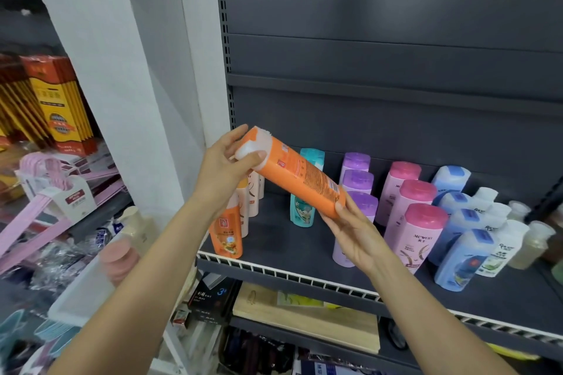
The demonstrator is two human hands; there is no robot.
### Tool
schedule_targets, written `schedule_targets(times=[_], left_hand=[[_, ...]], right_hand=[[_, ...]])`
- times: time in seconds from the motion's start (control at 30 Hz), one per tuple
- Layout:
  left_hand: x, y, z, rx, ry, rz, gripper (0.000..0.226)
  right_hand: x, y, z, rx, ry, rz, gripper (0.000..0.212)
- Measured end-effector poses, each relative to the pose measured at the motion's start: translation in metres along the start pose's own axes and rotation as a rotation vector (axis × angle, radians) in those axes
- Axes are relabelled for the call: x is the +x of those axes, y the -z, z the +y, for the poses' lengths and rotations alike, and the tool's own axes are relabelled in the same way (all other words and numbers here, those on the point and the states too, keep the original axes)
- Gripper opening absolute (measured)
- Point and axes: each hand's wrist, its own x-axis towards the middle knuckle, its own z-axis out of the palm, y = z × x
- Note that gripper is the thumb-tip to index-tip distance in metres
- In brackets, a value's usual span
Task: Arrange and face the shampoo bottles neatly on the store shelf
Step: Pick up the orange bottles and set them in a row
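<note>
I hold an orange shampoo bottle [300,175] tilted in the air above the dark shelf [289,253], its white cap up and to the left. My left hand [227,161] grips the cap end, thumb across the cap. My right hand [355,230] holds the bottle's lower end from beneath. On the shelf stand rows of bottles: an orange one [227,234] at the front left with cream ones behind it, a teal one [302,211], purple-capped ones [358,181], pink-capped ones [416,222], blue ones [460,253] and white ones [499,240].
A white pillar [128,85] stands left of the shelving. Left of it are yellow and red boxes [58,106], pink hangers [45,192] and a white tray [88,286]. Below the shelf lie a wooden board [304,320] and dark boxes [210,298].
</note>
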Motion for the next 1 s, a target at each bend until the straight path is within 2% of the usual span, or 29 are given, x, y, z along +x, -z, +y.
schedule_targets(times=[0.13,0.27,0.4,0.53,0.67,0.73,0.83,1.0], left_hand=[[-0.004,0.007,0.004,0.092,-0.08,-0.128,0.059],[-0.006,0.019,0.0,0.113,-0.054,-0.231,0.062],[-0.008,0.021,-0.002,0.088,-0.04,-0.218,0.064],[-0.002,0.024,0.003,0.178,-0.082,-0.139,0.065],[0.002,0.026,0.005,0.297,-0.118,-0.253,0.079],[0.001,0.022,0.006,0.369,-0.171,-0.269,0.073],[0.002,0.015,0.008,0.446,-0.243,-0.188,0.057],[0.005,-0.001,0.012,0.424,-0.246,-0.162,0.047]], right_hand=[[0.0,0.002,-0.001,0.018,-0.001,0.011,0.056],[0.002,0.005,-0.009,0.026,0.045,-0.007,0.056],[0.006,0.003,-0.019,-0.031,0.043,0.006,0.055],[0.008,-0.004,-0.021,-0.175,0.011,0.039,0.04],[0.01,-0.006,-0.021,-0.278,-0.037,0.118,0.023],[0.01,-0.007,-0.022,-0.322,-0.069,0.177,0.024],[0.012,-0.007,-0.024,-0.47,-0.11,0.232,0.028],[0.016,-0.005,-0.021,-0.711,-0.074,0.216,0.03]])
